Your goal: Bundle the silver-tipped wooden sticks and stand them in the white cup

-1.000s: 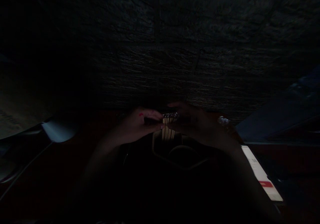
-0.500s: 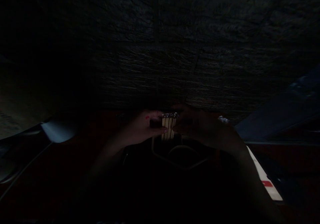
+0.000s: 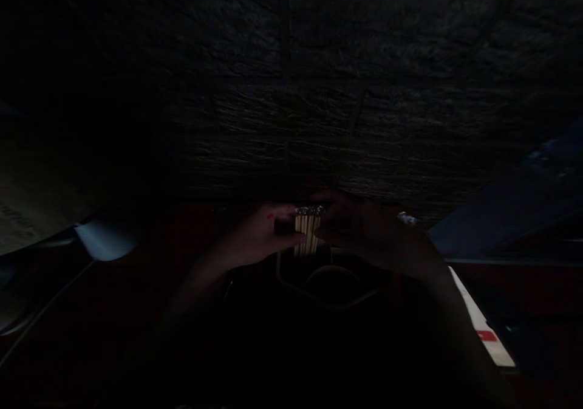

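Very dim light covers the whole view. Low in the centre, a bundle of pale wooden sticks (image 3: 308, 231) stands side by side, with shiny, glinting tops; I cannot tell what kind of sticks they are. My left hand (image 3: 268, 230) closes on the bundle from the left, its thumb laid across the front and a red mark on its back. From the right, my right hand (image 3: 353, 230) grips the same bundle, its thumb close to the left one. Below the sticks, the pale rim of a dark angular object (image 3: 291, 287) shows, with a curved edge inside it.
A rough block-patterned wall (image 3: 282, 111) rises behind the hands. To the left are a pale cup-like shape (image 3: 107, 239) and a thin cord (image 3: 54, 305). On the right lie a white strip with a red patch (image 3: 483, 324) and a small shiny crumpled piece (image 3: 407, 217).
Both hands keep their hold on the sticks. The left thumb has slid very slightly to the right; otherwise almost nothing differs.
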{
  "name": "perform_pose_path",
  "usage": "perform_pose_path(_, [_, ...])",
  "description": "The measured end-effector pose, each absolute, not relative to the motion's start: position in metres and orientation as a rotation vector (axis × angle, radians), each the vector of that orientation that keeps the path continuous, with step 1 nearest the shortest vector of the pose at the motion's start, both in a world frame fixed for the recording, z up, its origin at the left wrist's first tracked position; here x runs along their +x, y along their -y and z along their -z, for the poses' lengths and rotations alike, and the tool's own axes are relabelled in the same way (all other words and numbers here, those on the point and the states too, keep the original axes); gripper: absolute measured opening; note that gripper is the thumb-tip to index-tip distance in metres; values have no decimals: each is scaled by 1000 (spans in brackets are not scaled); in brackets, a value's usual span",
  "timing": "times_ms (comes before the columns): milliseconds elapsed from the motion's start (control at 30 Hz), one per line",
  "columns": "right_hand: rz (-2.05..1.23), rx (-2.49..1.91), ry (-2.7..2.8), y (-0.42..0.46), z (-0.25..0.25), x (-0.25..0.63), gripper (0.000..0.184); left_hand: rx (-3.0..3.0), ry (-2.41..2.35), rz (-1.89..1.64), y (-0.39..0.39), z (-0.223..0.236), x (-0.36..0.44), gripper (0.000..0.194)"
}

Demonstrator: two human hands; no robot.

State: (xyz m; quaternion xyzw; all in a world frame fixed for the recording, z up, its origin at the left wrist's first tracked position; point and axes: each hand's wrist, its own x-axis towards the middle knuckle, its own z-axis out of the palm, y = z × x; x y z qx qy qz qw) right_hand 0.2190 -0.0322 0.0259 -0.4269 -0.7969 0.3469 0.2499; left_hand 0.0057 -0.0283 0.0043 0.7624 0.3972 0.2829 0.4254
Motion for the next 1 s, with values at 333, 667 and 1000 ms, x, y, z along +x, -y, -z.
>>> perform_pose_path(333, [-937,-1152,2072,33,-28,226,46,1901,-1014,-690,30,-9,6,32])
perform_pose_path(667, [-1007,-1122,1958,41,-37,235,47,1895,-980,-697,29,-5,5,32])
perform_pose_path(1000, [-863,-1206,2111,39,-33,226,47,1924,-1003,-691,29,-6,6,31])
